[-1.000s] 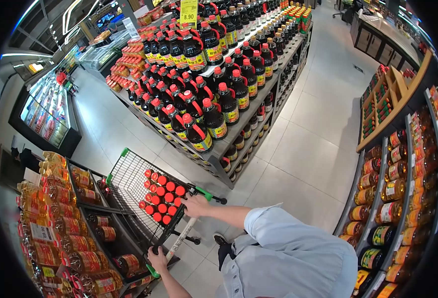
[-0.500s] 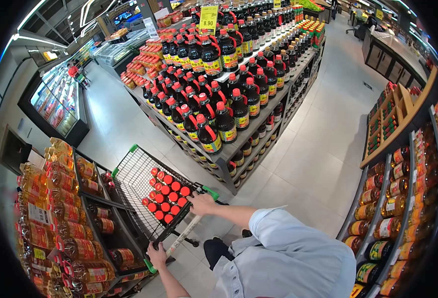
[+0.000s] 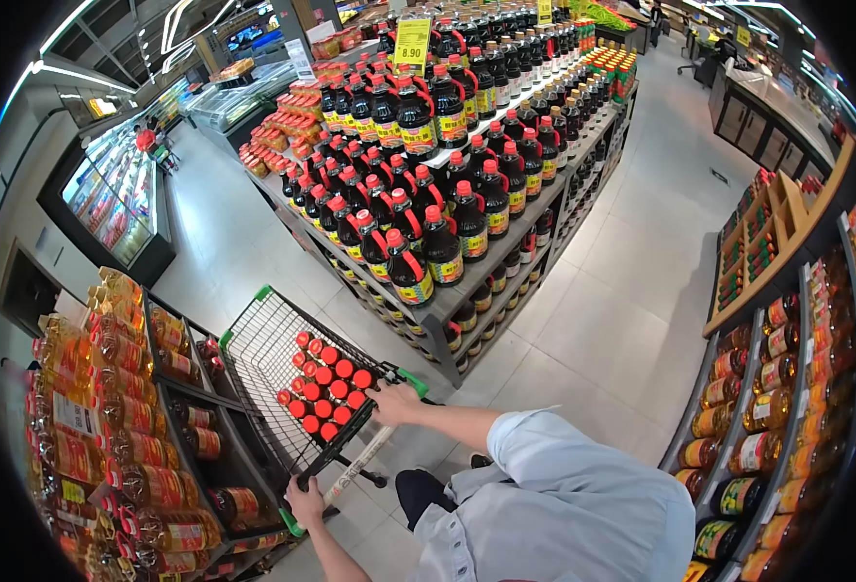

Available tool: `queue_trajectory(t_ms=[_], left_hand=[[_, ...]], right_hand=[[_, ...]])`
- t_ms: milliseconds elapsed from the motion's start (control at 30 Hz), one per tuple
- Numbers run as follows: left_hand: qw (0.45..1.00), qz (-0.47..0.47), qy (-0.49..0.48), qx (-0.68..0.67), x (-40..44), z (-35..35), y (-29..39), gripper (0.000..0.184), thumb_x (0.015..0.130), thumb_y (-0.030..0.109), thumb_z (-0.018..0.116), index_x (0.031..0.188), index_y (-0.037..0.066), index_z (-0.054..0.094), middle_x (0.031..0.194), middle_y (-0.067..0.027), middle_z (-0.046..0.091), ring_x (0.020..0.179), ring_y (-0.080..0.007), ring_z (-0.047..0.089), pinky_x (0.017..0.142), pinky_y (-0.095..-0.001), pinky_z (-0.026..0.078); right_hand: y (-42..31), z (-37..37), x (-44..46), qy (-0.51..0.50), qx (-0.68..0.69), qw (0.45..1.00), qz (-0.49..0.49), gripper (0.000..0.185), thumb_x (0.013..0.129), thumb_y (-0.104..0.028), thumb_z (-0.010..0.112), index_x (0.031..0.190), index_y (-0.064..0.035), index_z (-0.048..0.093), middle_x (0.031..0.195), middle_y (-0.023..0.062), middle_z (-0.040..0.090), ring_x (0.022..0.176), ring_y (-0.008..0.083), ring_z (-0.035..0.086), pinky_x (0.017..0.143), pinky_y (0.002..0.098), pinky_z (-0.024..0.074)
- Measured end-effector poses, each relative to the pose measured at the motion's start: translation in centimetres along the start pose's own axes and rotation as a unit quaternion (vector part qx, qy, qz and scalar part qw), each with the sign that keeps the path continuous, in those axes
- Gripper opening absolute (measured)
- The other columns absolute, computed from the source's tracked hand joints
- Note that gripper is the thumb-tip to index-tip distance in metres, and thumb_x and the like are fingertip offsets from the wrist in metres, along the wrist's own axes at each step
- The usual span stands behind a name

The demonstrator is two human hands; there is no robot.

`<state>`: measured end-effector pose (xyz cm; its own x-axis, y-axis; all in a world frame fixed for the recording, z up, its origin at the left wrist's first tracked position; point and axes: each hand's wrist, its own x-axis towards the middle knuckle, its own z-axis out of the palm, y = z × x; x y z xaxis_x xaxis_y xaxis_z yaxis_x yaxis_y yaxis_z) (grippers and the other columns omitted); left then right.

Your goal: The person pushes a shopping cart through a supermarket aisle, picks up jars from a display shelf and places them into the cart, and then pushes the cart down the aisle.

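A wire shopping cart (image 3: 265, 339) with green corners stands at the lower left of the middle. Several red-capped bottles (image 3: 339, 389) are grouped in its end nearest me. My left hand (image 3: 306, 502) is closed round the near left end of the cart's rim and handle. My right hand (image 3: 393, 402) grips the other end of the cart's handle, beside the green corner. Between the two hands runs the pale handle bar (image 3: 360, 464).
A display shelf (image 3: 437, 312) stacked with dark, red-capped bottles stands ahead, its corner close to the cart. Oil bottles (image 3: 142, 417) fill the left shelf. Another bottle shelf (image 3: 753, 407) curves along the right. Grey tiled floor (image 3: 583, 320) runs between. A distant person (image 3: 145, 139) is at the upper left.
The view has tilted up and shifted, so the shelves sit further right and more of the far aisle shows. Both hands keep their hold on the cart.
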<state>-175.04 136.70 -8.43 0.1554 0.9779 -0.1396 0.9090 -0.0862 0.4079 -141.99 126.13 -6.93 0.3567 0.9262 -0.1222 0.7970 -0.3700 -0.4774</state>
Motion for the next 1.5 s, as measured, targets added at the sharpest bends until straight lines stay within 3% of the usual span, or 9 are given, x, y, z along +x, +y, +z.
queue_trajectory(t_ms=[400,600,700,867,1233,1333,1500], left_hand=[[1.000,-0.002,-0.003,0.011,0.1,-0.3,0.2,0.054,0.086,0.043,0.065,0.130,0.013,0.059,0.134,-0.0120,0.058,0.124,-0.0334,0.054,0.100,-0.0447,0.046],[1.000,0.018,0.011,0.000,0.5,-0.1,0.0,0.051,0.089,0.042,0.063,0.130,0.012,0.058,0.131,-0.0135,0.058,0.124,-0.0347,0.052,0.101,-0.0457,0.045],[1.000,-0.006,-0.009,-0.005,0.1,0.0,0.1,0.053,0.088,0.041,0.063,0.132,0.011,0.058,0.137,-0.0135,0.056,0.127,-0.0332,0.052,0.103,-0.0438,0.044],[1.000,0.001,-0.015,-0.001,0.5,-0.2,-0.3,0.059,0.086,0.043,0.061,0.135,0.012,0.055,0.143,-0.0139,0.051,0.130,-0.0333,0.050,0.103,-0.0453,0.044],[1.000,0.022,-0.002,0.003,0.4,-0.3,-0.3,0.054,0.085,0.041,0.063,0.130,0.013,0.057,0.134,-0.0148,0.056,0.123,-0.0347,0.055,0.099,-0.0470,0.047],[1.000,0.031,-0.003,0.002,0.9,-0.2,-1.1,0.054,0.085,0.041,0.064,0.130,0.013,0.057,0.134,-0.0158,0.056,0.124,-0.0349,0.054,0.098,-0.0474,0.047],[0.999,0.043,0.008,-0.005,0.8,-0.3,-1.1,0.053,0.085,0.040,0.064,0.129,0.010,0.057,0.131,-0.0151,0.058,0.124,-0.0345,0.053,0.098,-0.0471,0.047]], right_hand=[[-0.5,-0.4,-0.1,0.008,0.010,1.000,0.014,0.049,0.083,-0.029,0.060,0.128,-0.0104,0.058,0.123,0.0218,0.058,0.091,0.0376,0.069,0.077,0.0499,0.0556],[-0.3,-0.3,0.5,-0.011,-0.005,1.000,0.020,0.055,0.085,-0.034,0.058,0.137,-0.0153,0.054,0.133,0.0233,0.054,0.092,0.0390,0.069,0.077,0.0508,0.0569],[-0.1,0.3,0.4,-0.002,-0.006,1.000,0.021,0.055,0.085,-0.034,0.057,0.138,-0.0175,0.054,0.135,0.0217,0.054,0.092,0.0398,0.069,0.077,0.0510,0.0568],[-0.2,0.6,0.6,0.000,-0.022,0.999,0.032,0.054,0.084,-0.034,0.056,0.137,-0.0207,0.056,0.135,0.0195,0.055,0.096,0.0376,0.069,0.080,0.0489,0.0559],[-0.8,0.1,0.1,-0.032,-0.040,0.997,0.065,0.059,0.085,-0.036,0.057,0.142,-0.0236,0.053,0.143,0.0130,0.052,0.116,0.0320,0.063,0.092,0.0476,0.0512],[-0.6,0.7,0.0,-0.002,-0.029,0.998,0.047,0.059,0.082,-0.033,0.058,0.140,-0.0223,0.054,0.136,0.0144,0.056,0.111,0.0344,0.065,0.088,0.0492,0.0536],[-1.4,0.1,-0.7,-0.021,-0.042,0.998,0.053,0.060,0.084,-0.036,0.058,0.143,-0.0239,0.051,0.143,0.0143,0.051,0.113,0.0336,0.064,0.092,0.0496,0.0515]])
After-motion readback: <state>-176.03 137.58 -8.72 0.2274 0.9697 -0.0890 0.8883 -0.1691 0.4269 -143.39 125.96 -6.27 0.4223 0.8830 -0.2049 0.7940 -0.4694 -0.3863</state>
